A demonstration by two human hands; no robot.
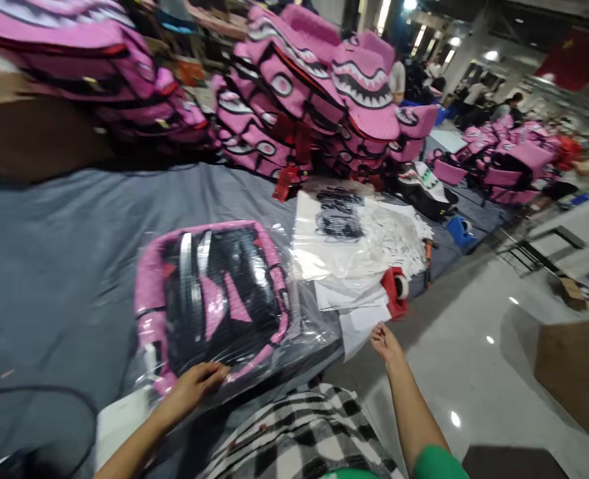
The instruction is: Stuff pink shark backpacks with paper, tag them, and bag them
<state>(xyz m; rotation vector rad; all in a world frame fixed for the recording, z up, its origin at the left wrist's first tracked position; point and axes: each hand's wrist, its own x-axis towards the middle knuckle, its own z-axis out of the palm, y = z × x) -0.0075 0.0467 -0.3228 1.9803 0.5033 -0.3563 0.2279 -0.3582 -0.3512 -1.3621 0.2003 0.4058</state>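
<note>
A pink and black backpack lies in a clear plastic bag on the grey cloth, its straps facing up. My left hand rests on the near edge of the bagged backpack, fingers close together; whether it grips the plastic is too small to tell. To the right, my right hand has its fingertips pinched at the edge of white paper sheets near the table's edge. Just beyond that hand sits a red tape dispenser. Behind the sheets are black cords and a heap of white tags.
Pink backpacks are piled along the back, with another pile at the left. A blue tape dispenser stands farther right. Cardboard boxes are on the floor at right. A black cable curves at the left. People work in the distance.
</note>
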